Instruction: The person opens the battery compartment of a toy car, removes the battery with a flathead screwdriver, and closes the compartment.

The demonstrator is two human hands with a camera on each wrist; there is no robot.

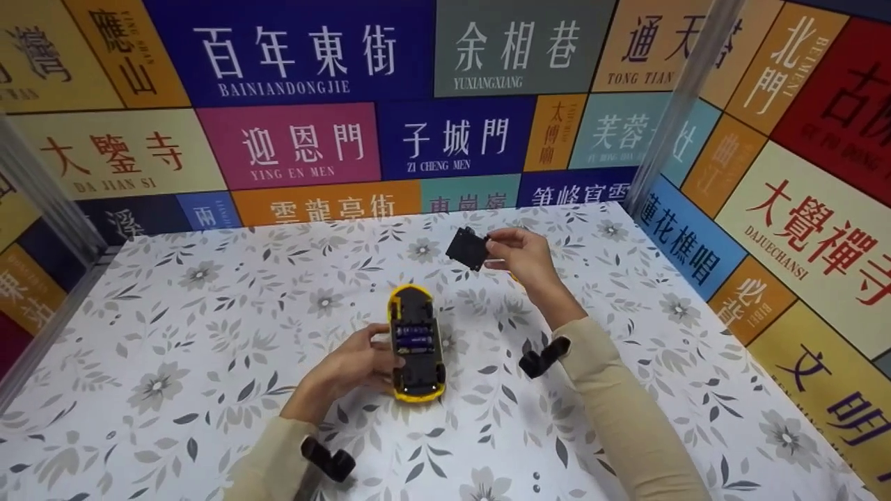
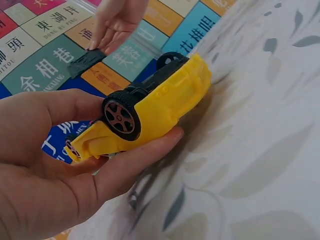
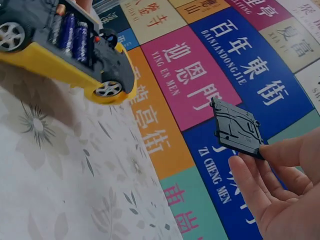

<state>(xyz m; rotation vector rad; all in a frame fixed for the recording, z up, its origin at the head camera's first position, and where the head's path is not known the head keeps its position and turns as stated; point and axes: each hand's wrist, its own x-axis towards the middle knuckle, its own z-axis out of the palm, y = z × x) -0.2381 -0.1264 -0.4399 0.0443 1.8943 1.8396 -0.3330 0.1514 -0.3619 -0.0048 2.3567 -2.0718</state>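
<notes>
A yellow toy car (image 1: 418,383) is turned underside up in my left hand (image 1: 358,360), whose fingers and thumb grip its sides. Its black underside has an uncovered compartment with several blue batteries (image 3: 75,35) lying in it. In the left wrist view the wheel (image 2: 120,118) beside my thumb shows clearly. My right hand (image 1: 525,257), farther forward and to the right, pinches a thin black battery cover (image 1: 466,248) by one edge. Molded lines and small tabs show on the cover (image 3: 235,125) in the right wrist view. Cover and car are apart.
A white tablecloth (image 1: 209,334) with grey flowers and leaves lies under both hands. Behind it and to the right stand panels of colored signs (image 1: 285,142). A small orange-yellow thing (image 1: 516,278) shows partly behind my right wrist.
</notes>
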